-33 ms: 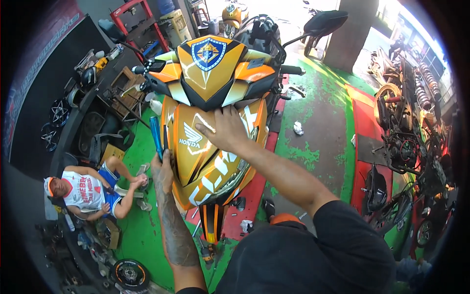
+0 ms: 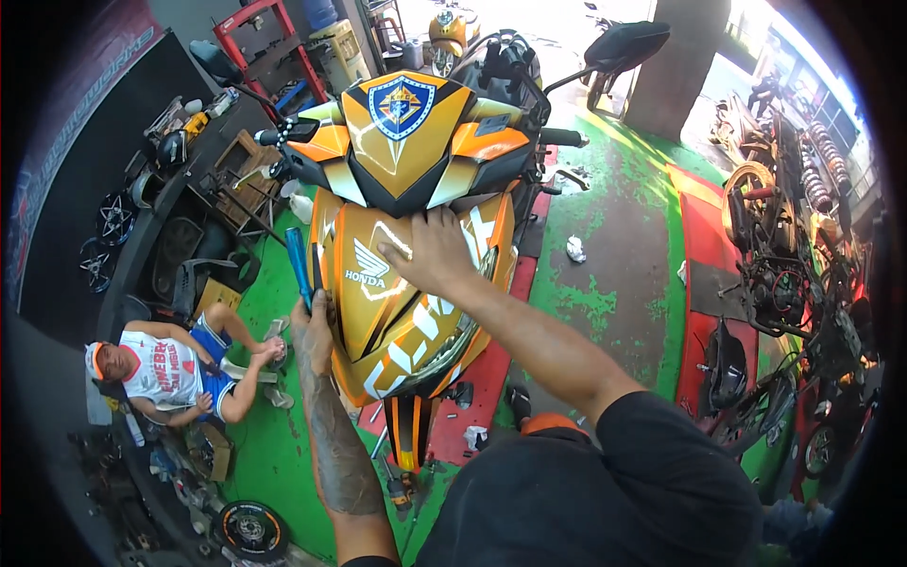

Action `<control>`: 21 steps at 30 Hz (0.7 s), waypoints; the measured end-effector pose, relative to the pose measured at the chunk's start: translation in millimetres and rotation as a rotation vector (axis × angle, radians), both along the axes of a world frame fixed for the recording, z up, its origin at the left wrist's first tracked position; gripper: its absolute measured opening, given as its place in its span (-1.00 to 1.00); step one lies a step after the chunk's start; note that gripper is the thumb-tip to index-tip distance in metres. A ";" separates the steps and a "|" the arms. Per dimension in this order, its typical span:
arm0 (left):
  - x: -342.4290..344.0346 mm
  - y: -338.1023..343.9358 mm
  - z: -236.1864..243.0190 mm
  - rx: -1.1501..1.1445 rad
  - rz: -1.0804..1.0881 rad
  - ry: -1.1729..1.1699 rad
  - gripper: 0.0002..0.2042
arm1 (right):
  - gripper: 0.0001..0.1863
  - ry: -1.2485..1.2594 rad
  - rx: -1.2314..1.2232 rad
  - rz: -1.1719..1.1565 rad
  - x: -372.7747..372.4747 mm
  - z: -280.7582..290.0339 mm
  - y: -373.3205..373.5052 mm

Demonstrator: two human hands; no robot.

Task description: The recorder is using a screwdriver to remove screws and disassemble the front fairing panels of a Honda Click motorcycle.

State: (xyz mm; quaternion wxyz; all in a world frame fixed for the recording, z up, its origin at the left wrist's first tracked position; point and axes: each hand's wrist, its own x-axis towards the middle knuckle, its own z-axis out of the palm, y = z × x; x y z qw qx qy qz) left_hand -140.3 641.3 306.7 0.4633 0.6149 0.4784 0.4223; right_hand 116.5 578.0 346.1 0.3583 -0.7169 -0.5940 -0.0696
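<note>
A gold, orange and white scooter front [image 2: 406,321] fills the middle, its upper fairing [image 2: 378,151] bearing a shield-shaped sticker. My left hand [image 2: 312,335] grips a blue screwdriver-like tool [image 2: 298,260] upright along the panel's left edge; its lower end is hidden in my fingers. My right hand [image 2: 435,255] lies palm down on the lower panel, fingers spread, their tips at the seam below the upper fairing, with nothing visible held.
A seated person [image 2: 170,373] is at lower left beside scattered parts and a loose wheel [image 2: 248,529]. A dark bench [image 2: 142,217] holds rims and tools. A red mat [image 2: 699,236] and stripped motorbikes [image 2: 765,265] stand right, near a pillar [image 2: 671,66]. A drill [image 2: 402,487] lies below.
The blue tool in my left hand sits very slightly lower. My right hand stays on the panel with little visible movement.
</note>
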 end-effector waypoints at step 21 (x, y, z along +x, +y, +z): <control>-12.8 -5.2 -3.5 -0.036 0.023 -0.073 -0.74 | -0.35 -0.045 -0.026 -0.004 34.5 2.9 -32.8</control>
